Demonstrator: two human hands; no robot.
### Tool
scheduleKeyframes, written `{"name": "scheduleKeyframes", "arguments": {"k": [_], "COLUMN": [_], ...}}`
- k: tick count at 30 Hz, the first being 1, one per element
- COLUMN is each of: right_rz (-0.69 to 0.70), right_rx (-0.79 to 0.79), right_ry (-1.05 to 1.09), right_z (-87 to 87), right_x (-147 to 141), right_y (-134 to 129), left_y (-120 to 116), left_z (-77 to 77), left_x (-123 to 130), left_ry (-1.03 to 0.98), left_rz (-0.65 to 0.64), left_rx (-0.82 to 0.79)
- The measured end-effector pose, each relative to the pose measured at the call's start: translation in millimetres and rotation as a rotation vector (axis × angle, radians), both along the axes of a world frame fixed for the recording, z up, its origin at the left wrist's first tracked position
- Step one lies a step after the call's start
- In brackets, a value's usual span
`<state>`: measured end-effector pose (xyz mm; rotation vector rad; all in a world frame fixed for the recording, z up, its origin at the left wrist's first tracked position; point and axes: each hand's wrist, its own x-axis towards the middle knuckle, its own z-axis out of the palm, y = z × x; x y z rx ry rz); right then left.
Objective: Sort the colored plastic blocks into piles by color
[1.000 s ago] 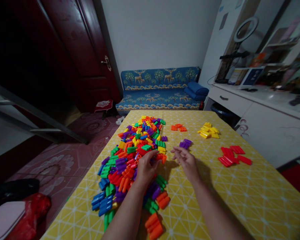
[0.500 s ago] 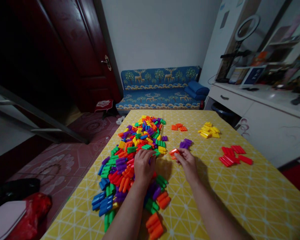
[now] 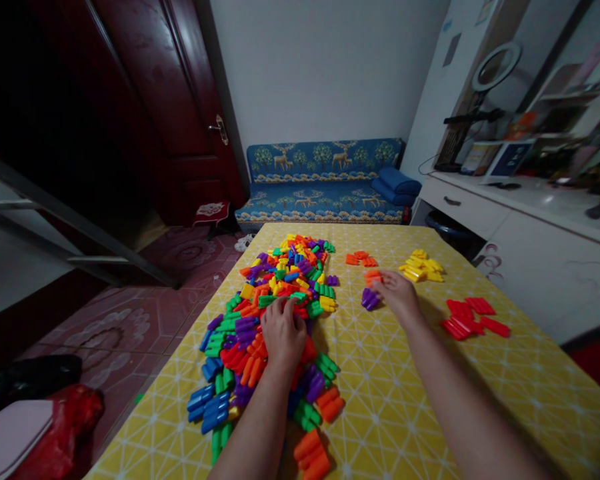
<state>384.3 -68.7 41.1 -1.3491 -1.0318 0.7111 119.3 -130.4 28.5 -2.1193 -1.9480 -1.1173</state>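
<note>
The left hand (image 3: 283,333) curled over the mixed pile (image 3: 245,327); I couldn't tell its grip. At its two o'clock, beyond purple blocks (image 3: 370,299), the right hand (image 3: 399,293) fingertip-pinched an orange block (image 3: 373,275); a light, raised hold seemed best.

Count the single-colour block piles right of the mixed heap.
4: orange pile toward the far edge, yellow pile to its right, red pile nearer on the right, purple pile beside the right hand. The right arm could hide others.
</note>
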Motion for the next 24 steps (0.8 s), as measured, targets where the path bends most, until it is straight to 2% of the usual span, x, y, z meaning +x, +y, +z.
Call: {"name": "scheduleKeyframes", "arguments": {"k": [2,4,10,13,18,24], "right_rz": [-0.058,-0.057,0.142,0.222,0.298,0.336], "right_rx": [0.067,0.127,0.053,0.041,0.135,0.150], "right_ry": [0.050,0.079,0.055,0.092,0.038,0.073], "right_z": [5.6,3.7,-29.6,-34.7,-24.7,-21.9], "right_x": [4.3,-2.3,-68.9,-98.2,-114.0,-112.6], "right_y": [9.5,6.6,-50.0,-73.8,-86.1,-89.3], "left_y": [1.5,4.0,10.4,8.6,2.9,-0.7], "left_z": [-2.1,-4.9,-6.2,-1.2,2.0,2.1], "left_x": [-1.4,-2.4,-2.2,-0.5,4.2,9.7], "left_ry": [-0.019,-0.055,-0.277,-0.447,-0.604,-0.613], "left_rz": [-0.008,-0.032,-0.125,-0.243,-0.339,-0.426], "left_rx": [0.013,0.030,0.198,0.240,0.114,-0.006]}}
